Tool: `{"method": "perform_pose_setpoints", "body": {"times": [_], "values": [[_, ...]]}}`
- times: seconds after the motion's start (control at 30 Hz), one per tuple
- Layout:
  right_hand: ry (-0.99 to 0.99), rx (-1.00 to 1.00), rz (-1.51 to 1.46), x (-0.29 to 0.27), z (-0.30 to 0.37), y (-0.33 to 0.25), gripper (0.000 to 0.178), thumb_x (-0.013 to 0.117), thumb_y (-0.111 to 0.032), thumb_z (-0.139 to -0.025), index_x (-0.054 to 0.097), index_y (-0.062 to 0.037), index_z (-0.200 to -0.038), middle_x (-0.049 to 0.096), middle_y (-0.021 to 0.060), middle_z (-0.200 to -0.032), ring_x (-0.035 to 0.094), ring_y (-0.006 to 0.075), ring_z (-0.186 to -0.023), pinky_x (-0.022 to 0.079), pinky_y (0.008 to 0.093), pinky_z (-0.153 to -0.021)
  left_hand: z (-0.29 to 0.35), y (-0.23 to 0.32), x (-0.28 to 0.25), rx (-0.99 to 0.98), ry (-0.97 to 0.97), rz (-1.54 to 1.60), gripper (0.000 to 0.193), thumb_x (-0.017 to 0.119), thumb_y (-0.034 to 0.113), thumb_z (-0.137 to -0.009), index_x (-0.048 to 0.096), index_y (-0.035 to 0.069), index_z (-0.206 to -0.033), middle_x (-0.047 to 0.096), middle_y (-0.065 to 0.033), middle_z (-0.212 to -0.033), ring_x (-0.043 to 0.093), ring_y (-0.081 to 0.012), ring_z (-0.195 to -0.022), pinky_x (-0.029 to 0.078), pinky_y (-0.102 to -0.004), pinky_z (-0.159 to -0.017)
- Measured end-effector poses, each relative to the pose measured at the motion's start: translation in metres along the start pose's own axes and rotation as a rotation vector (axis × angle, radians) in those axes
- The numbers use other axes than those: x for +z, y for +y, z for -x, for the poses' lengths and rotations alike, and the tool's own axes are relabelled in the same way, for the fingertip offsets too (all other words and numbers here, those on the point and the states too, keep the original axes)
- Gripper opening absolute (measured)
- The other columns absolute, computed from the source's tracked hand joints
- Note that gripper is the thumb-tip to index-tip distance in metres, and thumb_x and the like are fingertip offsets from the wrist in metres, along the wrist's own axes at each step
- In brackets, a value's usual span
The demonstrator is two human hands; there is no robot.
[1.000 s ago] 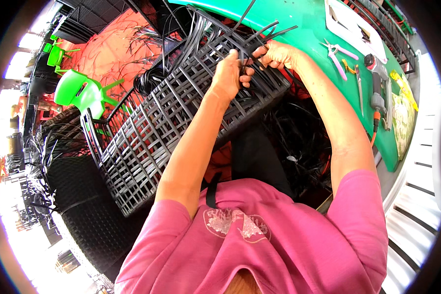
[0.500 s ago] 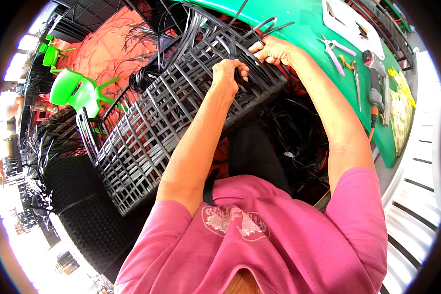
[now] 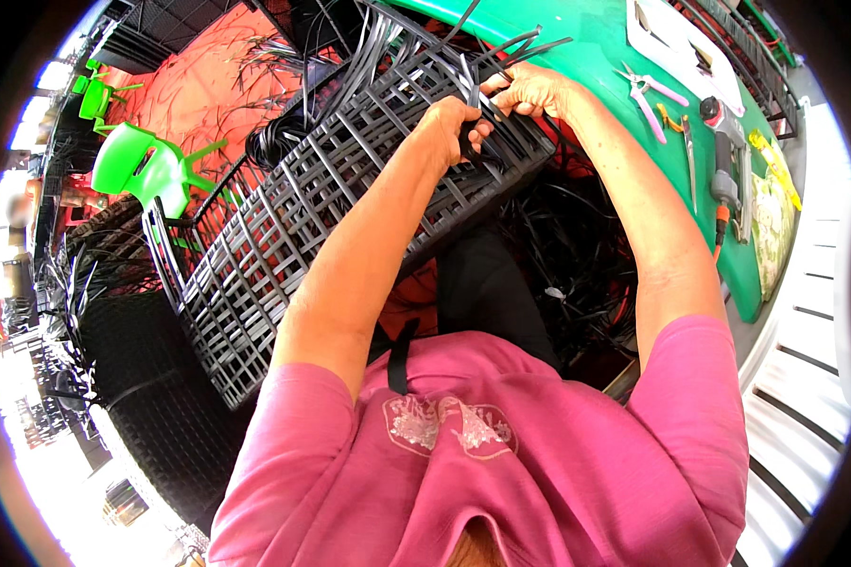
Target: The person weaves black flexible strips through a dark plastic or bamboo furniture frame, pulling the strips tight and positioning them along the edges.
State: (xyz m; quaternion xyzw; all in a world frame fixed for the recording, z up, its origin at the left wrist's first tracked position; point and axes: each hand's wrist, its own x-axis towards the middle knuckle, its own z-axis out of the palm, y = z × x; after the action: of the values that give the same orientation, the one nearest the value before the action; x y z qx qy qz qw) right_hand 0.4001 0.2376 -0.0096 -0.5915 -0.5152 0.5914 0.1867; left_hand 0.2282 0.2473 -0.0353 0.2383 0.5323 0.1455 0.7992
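Black lattice weave (image 3: 336, 194), one end near the green tabletop's (image 3: 591, 42) edge. Left hand (image 3: 449, 130) curls round a flat strip (image 3: 474, 87); right hand (image 3: 534, 93) bends alongside, its hold unclear. Strip probably light, springy, slippery: best pinched close to the crossings.

black strips (image 3: 472, 83) partly hidden by left hand (image 3: 452, 130), green table (image 3: 577, 52) cut off at top, far-left clutter (image 3: 57, 380) blurred
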Motion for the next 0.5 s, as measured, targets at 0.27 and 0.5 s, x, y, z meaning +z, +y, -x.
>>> {"method": "perform_pose_setpoints", "body": {"times": [0.27, 0.5], "values": [[-0.019, -0.008, 0.06, -0.001, -0.006, 0.0, 0.013, 0.064, -0.007, -0.071, 0.056, -0.0132, -0.079, 0.048, -0.0066, -0.057, 0.028, 0.0002, -0.04, 0.015, 0.0187, -0.035, 0.004, 0.002, 0.014, 0.116, 0.035, -0.462, 0.012, 0.052, 0.015, -0.085, 0.055, 0.004, -0.086, 0.056, -0.0049, -0.063, 0.042, -0.0081, -0.042, 0.033, -0.0239, -0.037], [-0.046, -0.078, 0.194, -0.002, -0.001, -0.003, 0.017, 0.066, -0.01, -0.068, 0.051, -0.0115, -0.076, 0.053, -0.0011, -0.061, 0.034, 0.0019, -0.041, 0.022, 0.0186, -0.035, 0.016, -0.001, 0.015, 0.248, 0.033, -0.586, 0.025, 0.063, 0.019, -0.077, 0.058, 0.005, -0.057, 0.049, -0.0017, -0.048, 0.04, -0.0109, -0.038, 0.029, -0.0308, -0.038]]}}
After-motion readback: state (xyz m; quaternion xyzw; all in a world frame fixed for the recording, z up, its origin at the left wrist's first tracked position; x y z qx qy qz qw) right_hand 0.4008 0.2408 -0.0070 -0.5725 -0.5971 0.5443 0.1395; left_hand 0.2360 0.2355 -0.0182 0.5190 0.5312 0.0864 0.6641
